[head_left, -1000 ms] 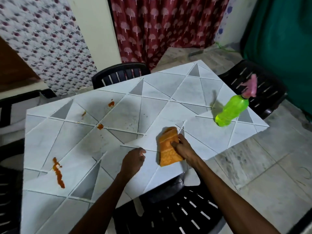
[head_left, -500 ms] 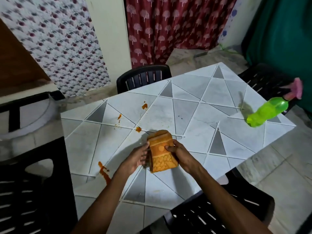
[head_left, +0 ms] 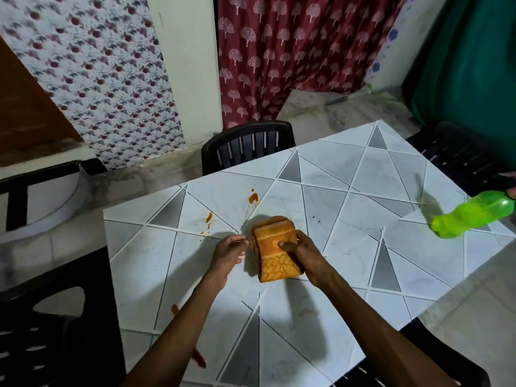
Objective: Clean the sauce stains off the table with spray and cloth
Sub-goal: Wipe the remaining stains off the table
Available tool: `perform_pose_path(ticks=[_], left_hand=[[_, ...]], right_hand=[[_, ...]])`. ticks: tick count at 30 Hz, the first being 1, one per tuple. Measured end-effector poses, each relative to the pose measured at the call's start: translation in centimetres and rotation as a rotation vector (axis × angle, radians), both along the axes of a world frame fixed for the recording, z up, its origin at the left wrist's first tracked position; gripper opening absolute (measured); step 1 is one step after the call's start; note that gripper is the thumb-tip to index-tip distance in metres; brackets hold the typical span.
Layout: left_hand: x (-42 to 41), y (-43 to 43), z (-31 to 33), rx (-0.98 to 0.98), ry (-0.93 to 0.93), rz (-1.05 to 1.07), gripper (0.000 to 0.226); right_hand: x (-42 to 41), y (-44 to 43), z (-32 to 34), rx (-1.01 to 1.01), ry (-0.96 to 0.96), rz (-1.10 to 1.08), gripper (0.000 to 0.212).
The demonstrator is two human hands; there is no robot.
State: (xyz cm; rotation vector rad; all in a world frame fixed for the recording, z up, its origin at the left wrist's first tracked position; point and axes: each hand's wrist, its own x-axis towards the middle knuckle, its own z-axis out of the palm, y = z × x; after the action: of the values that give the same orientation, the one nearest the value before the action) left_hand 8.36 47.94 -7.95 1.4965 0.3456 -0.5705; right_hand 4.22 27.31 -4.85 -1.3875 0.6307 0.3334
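Right hand (head_left: 304, 252) grips a folded orange cloth (head_left: 275, 248), its long axis pointing away from the person. Left hand (head_left: 227, 254), relaxed and empty, lies just beside it. Sauce stains (head_left: 208, 217) sit just beyond the left hand; the spray bottle (head_left: 472, 216) stands well right of the right hand.

cloth (head_left: 275, 247): moved toward stains (head_left: 253, 197) | left hand (head_left: 227, 255): now off cloth

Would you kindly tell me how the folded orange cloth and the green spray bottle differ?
The folded orange patterned cloth is gripped by the right hand; the green plastic spray bottle stands unheld. The cloth is mid-table; the bottle near the table's right edge. Neither touches a sauce stain.
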Motion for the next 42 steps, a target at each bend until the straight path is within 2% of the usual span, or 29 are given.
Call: perform_pose_path(ticks=[3, 8, 10, 12, 15, 18, 20, 23, 25, 30, 32, 35, 38, 40, 42], left_hand=[[4.2, -0.5, -1.2, 0.210, -0.162, -0.026, 0.019], [12.4, 0.6, -3.4, 0.751, -0.444, -0.242, 0.053], [15.0, 1.3, -4.3, 0.908, -0.538, -0.288, 0.073], [17.0, 2.0, -5.3, 1.024, -0.549, -0.377, 0.082], [18.4, 2.8, -6.9, 1.103, -0.483, -0.480, 0.088], [18.1, 3.5, -8.2, 1.179, -0.511, -0.536, 0.095], [17.7, 3.5, -8.6, 1.225, -0.530, -0.540, 0.097], [17.8, 3.4, -8.7, 1.247, -0.562, -0.528, 0.096], [17.8, 3.5, -9.0, 1.225, -0.574, -0.507, 0.095], [17.4, 3.2, -9.7, 1.205, -0.569, -0.506, 0.093], [17.6, 3.5, -9.7, 1.190, -0.540, -0.520, 0.094], [17.6, 3.6, -9.5, 1.150, -0.523, -0.537, 0.098], [17.6, 3.8, -9.2, 1.113, -0.527, -0.543, 0.100], [17.6, 3.8, -9.3, 1.105, -0.542, -0.539, 0.100], [17.7, 3.8, -9.4, 1.114, -0.550, -0.533, 0.099]], right_hand=[[4.6, -2.0, 0.6, -0.351, -0.043, 0.037, 0.027], [14.5, -5.9, 1.8, -0.962, -0.184, 0.059, 0.029], [18.8, -6.8, 1.6, -1.220, -0.160, 0.107, 0.031], [22.6, -7.2, 0.7, -1.377, -0.145, 0.182, 0.032], [26.4, -6.6, -2.5, -1.236, -0.199, 0.338, 0.034], [27.0, -5.5, -5.7, -1.391, -0.174, 0.622, 0.038], [26.9, -5.4, -6.7, -1.440, -0.217, 0.655, 0.055], [27.7, -7.0, -9.0, -1.381, -0.248, 0.711, 0.082], [29.3, -7.8, -10.5, -1.389, -0.245, 0.717, 0.089], [33.5, -5.1, -11.0, -1.408, -0.235, 0.668, 0.072], [33.2, -2.3, -11.0, -1.398, -0.285, 0.732, 0.070], [28.5, 1.1, -11.2, -1.374, -0.451, 0.888, 0.065], [21.9, -0.8, -11.6, -1.314, -0.577, 0.938, 0.060], [20.6, -4.4, -12.1, -1.337, -0.518, 0.892, 0.061], [22.6, -6.9, -12.2, -1.383, -0.374, 0.749, 0.066]])
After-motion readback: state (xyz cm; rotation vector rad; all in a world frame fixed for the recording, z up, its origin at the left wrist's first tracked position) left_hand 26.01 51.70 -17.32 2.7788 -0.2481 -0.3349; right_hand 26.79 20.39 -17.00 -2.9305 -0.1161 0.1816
